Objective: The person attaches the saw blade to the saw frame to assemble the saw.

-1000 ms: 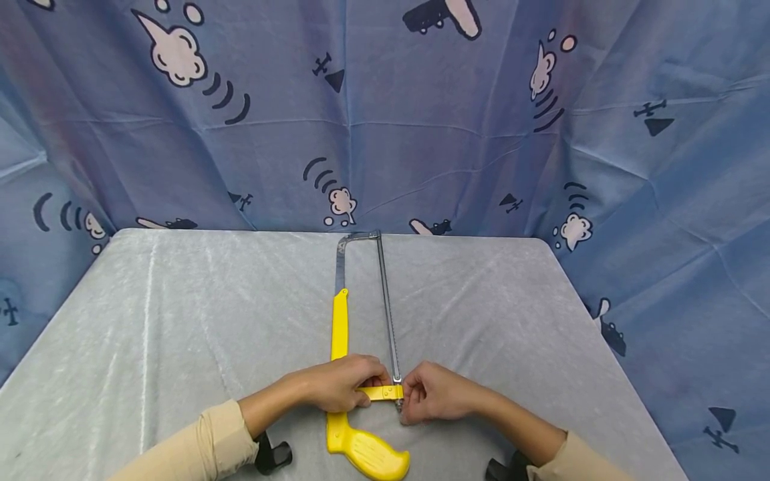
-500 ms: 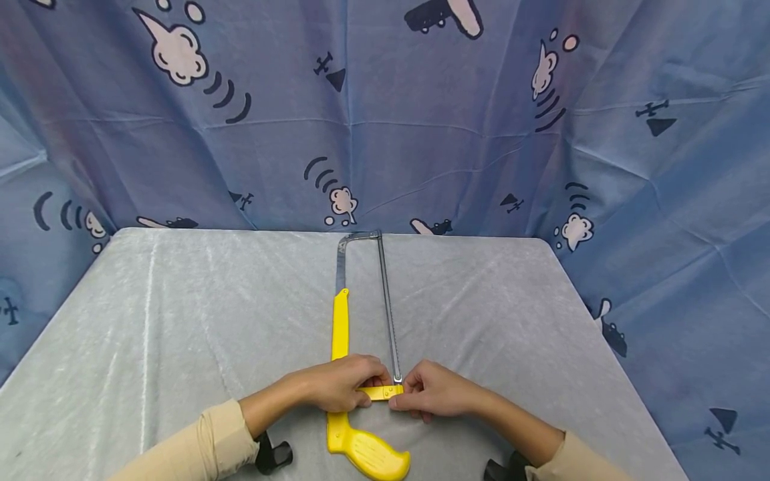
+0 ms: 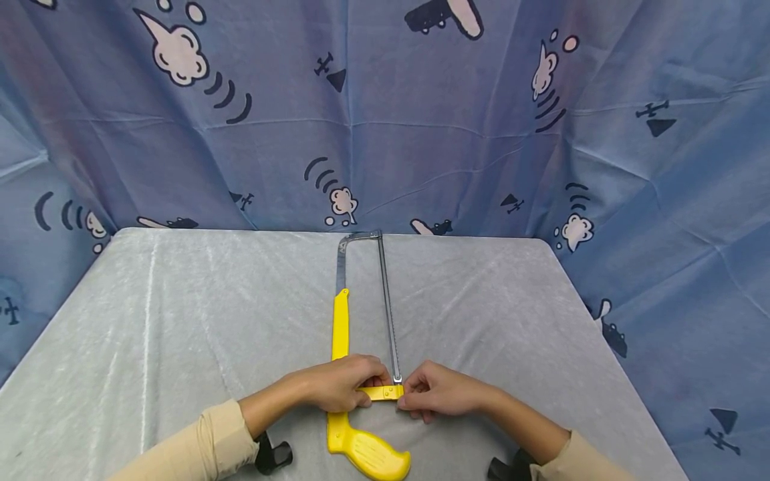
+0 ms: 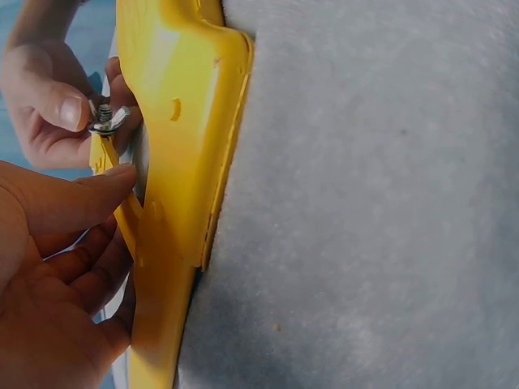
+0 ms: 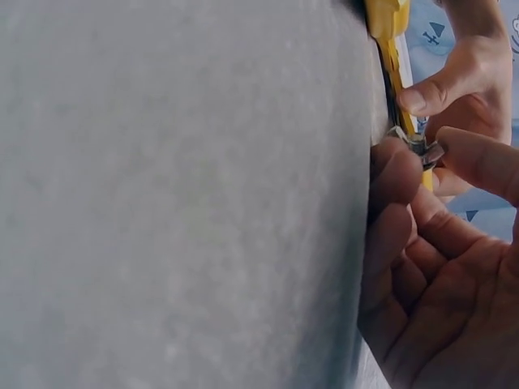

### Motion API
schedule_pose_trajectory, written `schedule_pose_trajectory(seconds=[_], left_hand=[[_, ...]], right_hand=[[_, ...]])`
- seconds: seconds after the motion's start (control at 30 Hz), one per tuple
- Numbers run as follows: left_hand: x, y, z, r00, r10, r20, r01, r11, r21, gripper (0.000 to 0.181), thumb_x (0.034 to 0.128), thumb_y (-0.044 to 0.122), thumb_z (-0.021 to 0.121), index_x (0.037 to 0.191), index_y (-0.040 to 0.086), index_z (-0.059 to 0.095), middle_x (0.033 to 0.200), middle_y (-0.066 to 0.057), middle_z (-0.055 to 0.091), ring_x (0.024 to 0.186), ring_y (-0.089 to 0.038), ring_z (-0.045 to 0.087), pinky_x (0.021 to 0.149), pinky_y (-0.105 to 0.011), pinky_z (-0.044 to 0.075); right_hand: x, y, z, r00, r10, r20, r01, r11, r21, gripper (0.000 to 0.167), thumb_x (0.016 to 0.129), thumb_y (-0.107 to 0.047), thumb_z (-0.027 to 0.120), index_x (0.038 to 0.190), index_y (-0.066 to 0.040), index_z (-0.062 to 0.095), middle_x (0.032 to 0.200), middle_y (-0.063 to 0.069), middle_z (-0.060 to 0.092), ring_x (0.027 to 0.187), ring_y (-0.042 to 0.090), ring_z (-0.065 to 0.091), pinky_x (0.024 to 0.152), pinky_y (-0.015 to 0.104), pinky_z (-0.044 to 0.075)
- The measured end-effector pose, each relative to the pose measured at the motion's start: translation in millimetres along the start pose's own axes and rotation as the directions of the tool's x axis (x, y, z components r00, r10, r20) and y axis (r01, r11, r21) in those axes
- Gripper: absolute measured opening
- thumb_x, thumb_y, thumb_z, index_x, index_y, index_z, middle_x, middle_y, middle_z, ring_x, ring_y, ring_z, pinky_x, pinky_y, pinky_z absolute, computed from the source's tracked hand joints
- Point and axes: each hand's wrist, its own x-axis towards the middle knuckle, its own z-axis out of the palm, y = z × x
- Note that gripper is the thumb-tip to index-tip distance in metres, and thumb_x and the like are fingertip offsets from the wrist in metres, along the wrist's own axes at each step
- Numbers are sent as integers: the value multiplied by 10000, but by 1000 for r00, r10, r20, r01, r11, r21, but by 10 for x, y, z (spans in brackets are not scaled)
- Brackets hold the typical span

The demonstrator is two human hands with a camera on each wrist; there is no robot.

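Observation:
A hacksaw with a yellow handle (image 3: 375, 455) and a grey metal blade (image 3: 388, 307) lies on the table, its frame pointing away. My left hand (image 3: 345, 384) pinches the yellow crossbar (image 3: 381, 393) between thumb and fingers. At the bar's right end is my right hand (image 3: 442, 391), thumb and fingers around a small metal wing nut (image 5: 422, 152). The left wrist view shows the wing nut (image 4: 107, 121) on a threaded bolt, beside the right hand's thumb (image 4: 69, 112).
The grey cloth-covered table (image 3: 198, 321) extends around the saw. Behind it hangs a blue patterned curtain (image 3: 409, 153). Black wrist mounts (image 3: 273, 455) show below both forearms.
My right thumb has moved up from below the crossbar's end to beside it, then slightly right. The left hand and the saw have stayed in place.

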Motion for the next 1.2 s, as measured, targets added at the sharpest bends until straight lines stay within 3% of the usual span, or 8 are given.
schedule_pose_trajectory(seconds=[0.37,0.63,0.9,1.2], left_hand=[[10,-4,3,1000,0,-5,0,1000,11,250,873,-34,698,1075,108,668,951,92,578,860,-30,526,809,-181,464],[11,-3,0,1000,-10,4,10,1000,8,257,880,-34,690,1100,95,661,959,90,575,864,-29,524,815,-181,465],[7,7,-9,1000,-8,9,8,1000,0,260,881,-42,686,1101,94,663,965,86,580,866,-36,532,815,-179,467],[7,19,-15,1000,-4,6,4,1000,6,253,875,-43,691,1080,102,666,953,86,581,855,-42,532,800,-178,465]], right_hand=[[-9,65,-50,998,-16,60,13,998,57,180,940,-51,633,874,116,648,663,-9,570,549,55,499,508,154,394],[0,51,-17,1000,2,12,-3,1000,17,125,914,-50,675,844,54,675,631,-36,560,531,38,512,505,152,430],[17,19,32,998,0,-63,-7,994,-108,127,879,-59,719,763,-64,668,585,-36,577,485,60,530,471,165,426],[16,-4,65,996,-9,-86,-1,993,-121,144,865,-42,711,732,-64,661,569,7,587,473,48,516,460,164,411]])
